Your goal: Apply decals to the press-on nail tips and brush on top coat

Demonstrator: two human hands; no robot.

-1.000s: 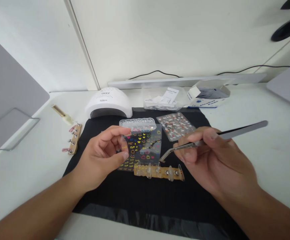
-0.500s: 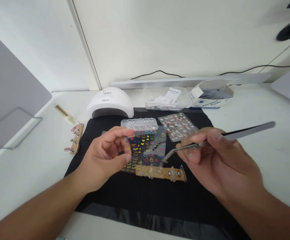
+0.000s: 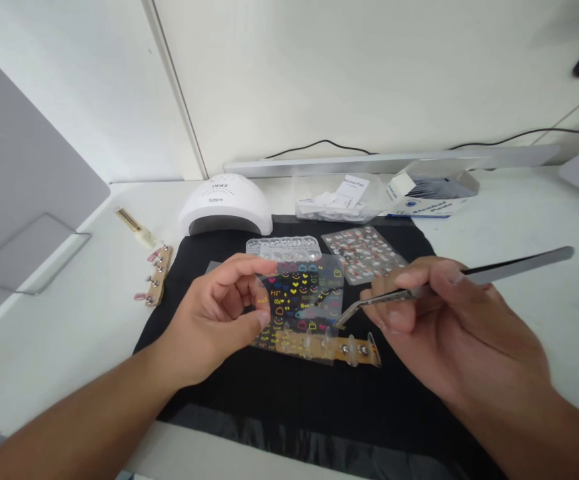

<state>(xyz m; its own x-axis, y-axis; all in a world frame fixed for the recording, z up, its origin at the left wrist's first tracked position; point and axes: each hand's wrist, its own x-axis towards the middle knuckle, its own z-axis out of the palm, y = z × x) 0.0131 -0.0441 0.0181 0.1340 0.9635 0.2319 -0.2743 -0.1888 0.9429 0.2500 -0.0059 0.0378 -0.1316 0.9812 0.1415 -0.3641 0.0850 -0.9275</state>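
My left hand (image 3: 224, 323) is curled around the left edge of a clear nail sticker sheet (image 3: 314, 283) printed with neon hearts, faces and words. My right hand (image 3: 449, 320) grips bent-tip metal tweezers (image 3: 409, 292), their tip pointing down-left at the sheet's lower right. Something small and yellowish shows at the tip, too small to make out. Just below lies a wooden strip (image 3: 342, 348) with metal studs and clear nail tips standing on it; part of it shows through the sheet.
A white nail lamp (image 3: 226, 203), a clear bead case (image 3: 284, 248) and a second sticker sheet (image 3: 362, 253) lie beyond my hands. Farther back are a clear tub (image 3: 314, 212) and an alcohol pad box (image 3: 432, 203). Another studded wooden strip (image 3: 159, 277) is at left. A black mat (image 3: 279, 407) lies underneath.
The view has shifted slightly, moving everything a little right. The sticker sheet's lower part now overlaps more of the wooden strip. The tweezers stay in my right hand.
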